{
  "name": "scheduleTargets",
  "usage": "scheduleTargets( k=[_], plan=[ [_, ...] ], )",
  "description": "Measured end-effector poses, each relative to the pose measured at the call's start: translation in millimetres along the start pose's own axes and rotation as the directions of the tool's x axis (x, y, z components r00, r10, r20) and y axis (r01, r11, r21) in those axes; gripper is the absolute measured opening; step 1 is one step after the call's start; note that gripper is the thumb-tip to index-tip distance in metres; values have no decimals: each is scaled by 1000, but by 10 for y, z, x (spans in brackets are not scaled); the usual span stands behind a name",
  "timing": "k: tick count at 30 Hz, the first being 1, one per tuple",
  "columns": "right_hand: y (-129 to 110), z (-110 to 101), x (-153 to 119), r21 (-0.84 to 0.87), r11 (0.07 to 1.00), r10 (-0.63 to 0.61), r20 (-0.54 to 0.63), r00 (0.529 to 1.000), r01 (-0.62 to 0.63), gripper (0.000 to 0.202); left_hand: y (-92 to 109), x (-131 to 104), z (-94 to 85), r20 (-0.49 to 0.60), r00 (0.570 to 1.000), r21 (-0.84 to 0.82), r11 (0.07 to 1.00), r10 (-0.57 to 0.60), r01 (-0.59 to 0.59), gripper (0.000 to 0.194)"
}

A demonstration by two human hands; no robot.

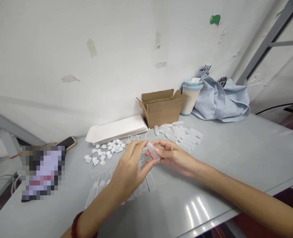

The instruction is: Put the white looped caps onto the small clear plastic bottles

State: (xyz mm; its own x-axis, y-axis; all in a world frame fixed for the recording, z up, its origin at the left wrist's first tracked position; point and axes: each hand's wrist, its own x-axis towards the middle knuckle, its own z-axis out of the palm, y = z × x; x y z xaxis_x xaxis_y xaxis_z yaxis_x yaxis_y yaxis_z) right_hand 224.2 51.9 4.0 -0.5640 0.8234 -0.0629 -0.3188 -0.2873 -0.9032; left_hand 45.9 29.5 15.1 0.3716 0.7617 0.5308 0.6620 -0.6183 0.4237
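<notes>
A small translucent plastic bottle (153, 151) is held tilted above the table, its neck pointing up and left. My right hand (172, 153) has its thumb and fingers closed on the bottle's side. At the neck are the fingertips of my left hand (133, 162), with its thumb by the bottle's lower end. A thin white strap curves up behind the neck; where it joins is hidden. Beneath my left hand lie bottles with looped straps (94, 193), in a row and partly covered. White pointed caps (109, 148) are scattered beyond, beside a heap of white straps (133, 138).
Several loose bottles (186, 134) lie before an open cardboard box (162, 110). Behind the caps is a stack of white sheets (119, 129). A lidded cup (189, 99) and a blue cloth bag (223, 99) stand right; a phone (69, 142) lies left, near a blurred-out object (43, 173).
</notes>
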Motion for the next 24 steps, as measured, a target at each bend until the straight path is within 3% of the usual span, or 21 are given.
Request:
scheduleTargets(
  k=[6,9,14,17,19,21,24],
  plan=[
    [31,-21,11,80,997,-6,15,1000,4,18,-5,17,28,58,995,68,994,80,-84,40],
    [43,-42,13,112,993,-51,39,998,46,18,11,8,54,-4,997,93,992,82,-81,44],
    [44,-27,-2,125,991,-57,43,997,51,24,50,19,56,-58,981,140,975,184,-174,42],
    [30,-27,-2,55,997,-56,78,995,52,27,58,42,49,-49,980,118,976,192,-185,41],
    [3,-73,13,-140,987,-70,70,995,79,26,52,37,53,-48,980,98,977,193,-188,42],
    [-43,-168,39,-490,856,-190,-9,982,161,21,46,-1,64,-30,981,71,979,193,-190,41],
    [-143,-360,76,-892,422,-445,-50,894,160,14,49,-120,84,94,980,13,984,175,-177,39]
  ],
)
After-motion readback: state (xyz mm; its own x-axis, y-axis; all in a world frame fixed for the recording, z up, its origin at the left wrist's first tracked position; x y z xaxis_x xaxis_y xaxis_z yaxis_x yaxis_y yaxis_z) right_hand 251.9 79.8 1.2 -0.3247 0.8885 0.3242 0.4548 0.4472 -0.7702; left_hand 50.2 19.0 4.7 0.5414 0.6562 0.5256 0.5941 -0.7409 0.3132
